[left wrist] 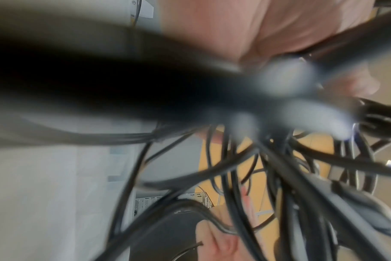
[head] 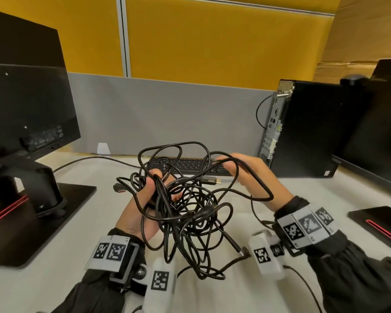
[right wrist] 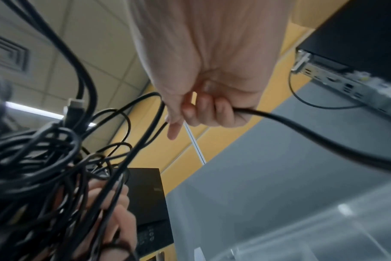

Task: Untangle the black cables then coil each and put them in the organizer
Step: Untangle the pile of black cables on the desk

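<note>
A tangle of black cables (head: pixel 185 213) hangs above the white desk between my hands. My left hand (head: pixel 145 199), palm up, grips the knot of strands from below. My right hand (head: pixel 242 168) curls its fingers round one thick black cable (right wrist: pixel 301 130) and holds that loop up and to the right of the tangle. A gold-tipped HDMI plug (head: pixel 210 181) sticks out of the bundle, and a thin plug end (head: pixel 240 253) dangles low. In the left wrist view the cables (left wrist: pixel 257 167) fill the frame, blurred. The right wrist view shows the bundle (right wrist: pixel 45 167) at the left. No organizer is visible.
A black keyboard (head: pixel 190 164) lies behind the tangle. A monitor on its stand (head: pixel 27 136) is at the left, a black computer tower (head: pixel 307 132) at the right with another monitor base (head: pixel 379 222). A grey partition (head: pixel 167 114) backs the desk.
</note>
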Available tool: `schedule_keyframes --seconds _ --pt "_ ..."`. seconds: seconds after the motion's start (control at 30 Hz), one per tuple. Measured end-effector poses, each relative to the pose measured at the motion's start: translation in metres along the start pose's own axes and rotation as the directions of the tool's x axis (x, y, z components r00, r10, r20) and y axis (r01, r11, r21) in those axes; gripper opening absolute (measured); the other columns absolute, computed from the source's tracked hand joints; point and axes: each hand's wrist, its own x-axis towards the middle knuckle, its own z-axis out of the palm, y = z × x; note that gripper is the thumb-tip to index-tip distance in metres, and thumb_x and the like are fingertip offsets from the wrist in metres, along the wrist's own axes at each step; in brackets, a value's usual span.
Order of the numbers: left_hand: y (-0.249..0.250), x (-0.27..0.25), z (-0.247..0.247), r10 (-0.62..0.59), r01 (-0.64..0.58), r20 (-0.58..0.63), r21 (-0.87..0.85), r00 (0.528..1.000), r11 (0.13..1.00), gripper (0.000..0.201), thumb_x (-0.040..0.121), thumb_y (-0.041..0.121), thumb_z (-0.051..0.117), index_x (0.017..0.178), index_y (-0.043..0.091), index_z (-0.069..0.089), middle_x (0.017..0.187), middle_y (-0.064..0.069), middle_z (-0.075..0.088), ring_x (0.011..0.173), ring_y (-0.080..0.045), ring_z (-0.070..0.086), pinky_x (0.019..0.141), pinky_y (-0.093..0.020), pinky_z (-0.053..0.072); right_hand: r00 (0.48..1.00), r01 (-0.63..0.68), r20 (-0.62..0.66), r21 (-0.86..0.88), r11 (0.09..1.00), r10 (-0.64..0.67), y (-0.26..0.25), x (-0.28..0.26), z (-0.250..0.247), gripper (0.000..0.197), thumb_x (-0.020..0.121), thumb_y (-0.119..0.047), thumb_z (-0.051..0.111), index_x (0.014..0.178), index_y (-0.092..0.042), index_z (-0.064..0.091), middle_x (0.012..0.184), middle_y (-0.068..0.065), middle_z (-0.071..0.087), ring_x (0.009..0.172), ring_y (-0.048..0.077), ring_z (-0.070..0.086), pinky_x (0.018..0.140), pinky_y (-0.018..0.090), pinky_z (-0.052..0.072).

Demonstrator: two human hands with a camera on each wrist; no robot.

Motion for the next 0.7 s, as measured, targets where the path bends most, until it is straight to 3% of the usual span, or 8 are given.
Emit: schedule_keyframes --seconds 0.1,0.17,0.23,0.3,0.43,0.53,0.6,0.7 --pt "0.0 0.001 -0.001 -0.006 0.006 0.014 -0.045 1.0 0.999 0.047 0.023 0.046 0.094 0.061 0.029 0.072 0.079 0.005 0.071 0.071 -0.014 0.07 0.064 -0.032 0.059 1.0 0.022 -0.011 0.039 0.999 -0.021 -0.008 0.008 -0.004 0.009 0.09 -0.03 0.057 0.094 -0.034 0.064 0.086 0.023 0.064 0.08 0.038 0.057 0.076 0.045 0.048" --pt "0.001 0.0 0.001 -0.011 0.013 0.025 -0.061 1.0 0.998 0.046 0.025 0.044 0.095 0.062 0.028 0.071 0.077 0.004 0.07 0.068 -0.013 0.069 0.059 -0.03 0.058 0.999 0.028 0.021 0.092 0.995 -0.03 -0.013 0.011 -0.008 0.011 0.09 -0.021 0.059 0.093 -0.027 0.067 0.08 0.019 0.064 0.072 0.028 0.057 0.072 0.038 0.047" --pt "0.0 0.001 0.002 -0.027 0.029 0.04 -0.051 0.999 0.998 0.045 0.027 0.044 0.094 0.063 0.027 0.073 0.076 0.004 0.07 0.068 -0.013 0.069 0.06 -0.029 0.058 0.996 0.04 0.072 0.101 0.994 -0.047 -0.017 0.014 -0.012 0.014 0.09 -0.014 0.058 0.092 -0.024 0.068 0.081 0.003 0.069 0.077 0.01 0.062 0.077 0.023 0.049" --pt "-0.001 0.002 0.001 -0.059 0.059 0.034 -0.018 0.998 0.998 0.045 0.029 0.047 0.093 0.064 0.027 0.073 0.075 0.005 0.07 0.065 -0.012 0.068 0.062 -0.03 0.058 0.99 0.05 0.131 0.069 0.996 -0.059 -0.02 0.015 -0.015 0.019 0.09 -0.01 0.057 0.091 -0.026 0.068 0.089 -0.007 0.07 0.085 0.002 0.065 0.083 0.016 0.049" --pt "-0.005 0.005 0.001 -0.094 0.096 -0.025 0.08 0.995 0.992 0.045 0.033 0.056 0.089 0.064 0.029 0.073 0.078 0.007 0.07 0.067 -0.014 0.068 0.066 -0.031 0.058 0.969 0.059 0.239 0.021 0.998 -0.062 -0.02 0.016 -0.017 0.023 0.09 -0.006 0.056 0.094 -0.026 0.067 0.092 -0.012 0.069 0.09 -0.001 0.064 0.085 0.013 0.047" --pt "-0.005 0.004 0.008 -0.102 0.118 -0.118 0.139 0.988 0.983 0.027 0.064 0.054 0.071 0.059 0.028 0.073 0.078 0.003 0.067 0.065 -0.014 0.068 0.065 -0.031 0.058 0.951 0.042 0.306 0.016 0.999 -0.045 -0.018 0.014 -0.013 0.019 0.088 -0.009 0.06 0.096 -0.025 0.067 0.088 -0.009 0.07 0.089 0.0 0.064 0.082 0.014 0.047" --pt "-0.004 0.002 0.013 -0.134 0.157 -0.158 0.144 0.978 0.977 0.03 0.076 0.049 0.061 0.059 0.026 0.072 0.074 0.002 0.067 0.064 -0.016 0.067 0.062 -0.031 0.057 0.933 0.017 0.36 -0.032 0.999 -0.004 -0.013 0.01 -0.012 0.014 0.086 -0.021 0.061 0.097 -0.025 0.068 0.091 0.001 0.07 0.09 0.011 0.065 0.083 0.024 0.051" --pt "-0.002 -0.002 0.019 -0.147 0.179 -0.21 0.141 0.967 0.974 0.032 0.069 0.045 0.056 0.082 0.02 0.069 0.087 -0.007 0.065 0.074 -0.021 0.063 0.063 -0.034 0.057 0.906 -0.049 0.417 -0.063 0.997 0.071 -0.008 0.002 -0.018 0.009 0.087 -0.028 0.06 0.087 -0.029 0.069 0.08 -0.008 0.067 0.076 0.005 0.061 0.073 0.025 0.048"
